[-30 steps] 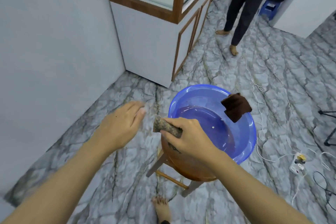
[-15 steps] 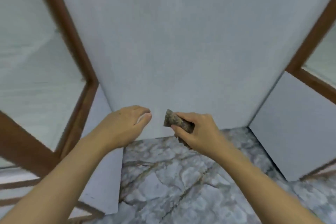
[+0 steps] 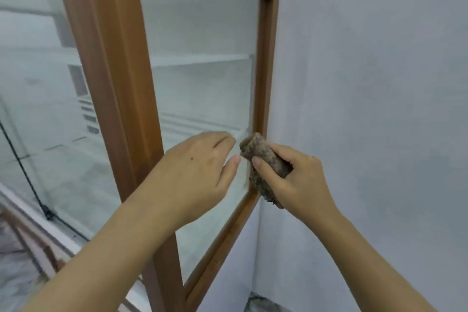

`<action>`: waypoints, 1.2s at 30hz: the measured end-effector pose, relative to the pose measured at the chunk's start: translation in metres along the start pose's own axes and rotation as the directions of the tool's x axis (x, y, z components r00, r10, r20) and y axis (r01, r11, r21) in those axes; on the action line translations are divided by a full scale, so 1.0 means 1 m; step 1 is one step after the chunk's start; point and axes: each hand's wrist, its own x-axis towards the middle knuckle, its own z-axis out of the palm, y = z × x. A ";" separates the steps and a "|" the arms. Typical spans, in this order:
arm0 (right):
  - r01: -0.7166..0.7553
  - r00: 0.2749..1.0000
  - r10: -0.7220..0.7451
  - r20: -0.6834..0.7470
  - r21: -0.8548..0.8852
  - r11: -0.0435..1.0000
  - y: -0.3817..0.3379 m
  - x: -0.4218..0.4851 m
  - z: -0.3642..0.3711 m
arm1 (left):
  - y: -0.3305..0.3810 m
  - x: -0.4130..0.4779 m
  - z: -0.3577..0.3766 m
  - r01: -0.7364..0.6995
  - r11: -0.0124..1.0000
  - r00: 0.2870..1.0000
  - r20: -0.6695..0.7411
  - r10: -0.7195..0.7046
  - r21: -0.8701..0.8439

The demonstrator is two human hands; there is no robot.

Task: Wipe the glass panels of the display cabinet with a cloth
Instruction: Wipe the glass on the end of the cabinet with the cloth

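Note:
The display cabinet fills the left and centre of the head view: brown wooden frame posts (image 3: 119,99) around a glass side panel (image 3: 202,78) with white shelves behind it. My right hand (image 3: 296,182) grips a bunched, mottled brown cloth (image 3: 263,159) just in front of the panel's lower right corner. My left hand (image 3: 200,175) hovers beside the cloth with fingers loosely bent toward it, holding nothing. Whether the cloth touches the glass is not clear.
A plain pale wall (image 3: 374,109) stands right of the cabinet, meeting it at a tight corner. Another glass panel (image 3: 45,109) lies to the left of the thick post. A strip of marbled floor (image 3: 15,273) shows at the lower left.
The view swung from the blue basin on the stool, across the wall, up to the cabinet's glass panel. Both hands rose together; the right hand kept the cloth.

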 end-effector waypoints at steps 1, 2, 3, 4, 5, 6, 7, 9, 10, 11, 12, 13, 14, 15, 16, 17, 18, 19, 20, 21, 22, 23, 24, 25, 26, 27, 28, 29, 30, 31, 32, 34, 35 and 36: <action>0.040 0.999 -0.039 -0.020 0.020 0.999 -0.003 0.014 0.004 | -0.004 0.005 -0.006 -0.022 0.998 0.995 -0.095 0.028 0.062; 0.074 0.997 -0.073 -0.035 0.047 0.996 -0.006 0.028 0.008 | -0.009 0.011 -0.009 -0.029 0.993 0.985 -0.163 0.049 0.119; 0.103 0.994 -0.100 -0.043 0.082 0.991 -0.007 0.042 0.012 | -0.013 0.017 -0.013 -0.024 0.987 0.981 -0.188 0.053 0.157; 0.132 0.991 -0.127 -0.052 0.113 0.985 -0.008 0.055 0.015 | -0.015 0.022 -0.017 -0.012 0.982 0.977 -0.205 0.051 0.189; 0.168 0.985 -0.160 -0.068 0.133 0.977 -0.009 0.068 0.018 | -0.016 0.027 -0.023 0.003 0.976 0.973 -0.227 0.047 0.218; 0.207 0.976 -0.196 -0.091 0.148 0.967 -0.010 0.080 0.021 | -0.016 0.032 -0.027 0.020 0.969 0.965 -0.257 0.046 0.248; 0.241 0.968 -0.223 -0.115 0.172 0.955 -0.010 0.092 0.025 | -0.017 0.036 -0.032 0.040 0.958 0.957 -0.286 0.045 0.284; 0.284 0.956 -0.251 -0.154 0.247 0.927 -0.011 0.113 0.032 | -0.019 0.044 -0.041 0.111 0.924 0.935 -0.353 0.027 0.365; 0.304 0.949 -0.264 -0.173 0.274 0.913 -0.012 0.123 0.035 | -0.020 0.048 -0.045 0.155 0.903 0.919 -0.395 0.018 0.401; 0.323 0.942 -0.276 -0.191 0.294 0.900 -0.014 0.133 0.038 | -0.021 0.053 -0.049 0.198 0.880 0.901 -0.434 0.009 0.431; 0.337 0.937 -0.282 -0.205 0.316 0.887 -0.015 0.144 0.041 | -0.022 0.058 -0.052 0.244 0.856 0.884 -0.467 -0.004 0.455; 0.349 0.932 -0.284 -0.224 0.344 0.872 -0.017 0.154 0.043 | -0.023 0.062 -0.055 0.293 0.830 0.867 -0.497 -0.022 0.474; 0.357 0.927 -0.277 -0.253 0.372 0.857 -0.019 0.165 0.045 | -0.024 0.067 -0.059 0.344 0.802 0.848 -0.529 -0.041 0.489; 0.360 0.923 -0.259 -0.285 0.400 0.842 -0.021 0.176 0.046 | -0.025 0.071 -0.061 0.398 0.770 0.824 -0.564 -0.061 0.499; 0.362 0.918 -0.235 -0.319 0.434 0.825 -0.024 0.187 0.047 | -0.027 0.074 -0.063 0.453 0.738 0.797 -0.599 -0.083 0.500; 0.367 0.912 -0.210 -0.352 0.470 0.803 -0.028 0.197 0.049 | -0.028 0.077 -0.065 0.504 0.714 0.765 -0.636 -0.106 0.486; 0.383 0.902 -0.196 -0.385 0.503 0.775 -0.033 0.207 0.051 | -0.029 0.080 -0.066 0.549 0.693 0.730 -0.672 -0.125 0.467; 0.411 0.887 -0.195 -0.418 0.525 0.746 -0.040 0.215 0.054 | -0.031 0.083 -0.066 0.587 0.669 0.700 -0.701 -0.137 0.456; 0.448 0.868 -0.208 -0.451 0.531 0.719 -0.046 0.221 0.060 | -0.033 0.085 -0.066 0.618 0.637 0.681 -0.719 -0.142 0.460; 0.490 0.845 -0.233 -0.481 0.524 0.697 -0.053 0.226 0.067 | -0.034 0.087 -0.065 0.644 0.601 0.671 -0.728 -0.144 0.474; 0.537 0.819 -0.272 -0.505 0.507 0.675 -0.059 0.230 0.075 | -0.035 0.089 -0.065 0.662 0.571 0.663 -0.735 -0.144 0.486; 0.585 0.790 -0.326 -0.519 0.483 0.651 -0.065 0.232 0.083 | -0.036 0.089 -0.064 0.676 0.553 0.652 -0.745 -0.141 0.487; 0.644 0.751 -0.404 -0.523 0.445 0.622 -0.068 0.233 0.093 | -0.038 0.089 -0.065 0.684 0.545 0.642 -0.754 -0.136 0.484; 0.715 0.692 -0.504 -0.517 0.388 0.582 -0.069 0.232 0.102 | -0.039 0.087 -0.066 0.687 0.540 0.637 -0.760 -0.127 0.486; 0.785 0.616 -0.611 -0.498 0.316 0.533 -0.066 0.231 0.111 | -0.040 0.084 -0.066 0.687 0.534 0.637 -0.762 -0.117 0.493; 0.841 0.539 -0.704 -0.462 0.246 0.483 -0.060 0.228 0.118 | -0.040 0.080 -0.067 0.687 0.528 0.638 -0.763 -0.107 0.500; 0.879 0.475 -0.772 -0.423 0.188 0.438 -0.053 0.225 0.122 | -0.041 0.076 -0.067 0.687 0.525 0.636 -0.766 -0.099 0.502; 0.904 0.427 -0.816 -0.391 0.148 0.402 -0.044 0.224 0.125 | -0.042 0.072 -0.066 0.688 0.526 0.632 -0.769 -0.097 0.500; 0.917 0.398 -0.841 -0.367 0.118 0.382 -0.038 0.223 0.126 | -0.042 0.070 -0.066 0.689 0.530 0.631 -0.769 -0.102 0.495; 0.920 0.387 -0.853 -0.350 0.087 0.382 -0.034 0.225 0.125 | -0.042 0.068 -0.065 0.688 0.536 0.631 -0.768 -0.108 0.490; 0.913 0.396 -0.851 -0.345 0.052 0.404 -0.036 0.229 0.123 | -0.042 0.068 -0.065 0.688 0.539 0.631 -0.767 -0.114 0.486; 0.859 0.481 -0.792 -0.375 0.023 0.511 -0.051 0.237 0.119 | -0.043 0.067 -0.064 0.689 0.539 0.631 -0.767 -0.116 0.485; 0.820 0.536 -0.742 -0.403 0.038 0.571 -0.062 0.240 0.116 | -0.043 0.066 -0.064 0.688 0.541 0.631 -0.768 -0.114 0.484; 0.790 0.575 -0.696 -0.430 0.068 0.610 -0.073 0.240 0.115 | -0.043 0.066 -0.064 0.687 0.543 0.630 -0.769 -0.112 0.484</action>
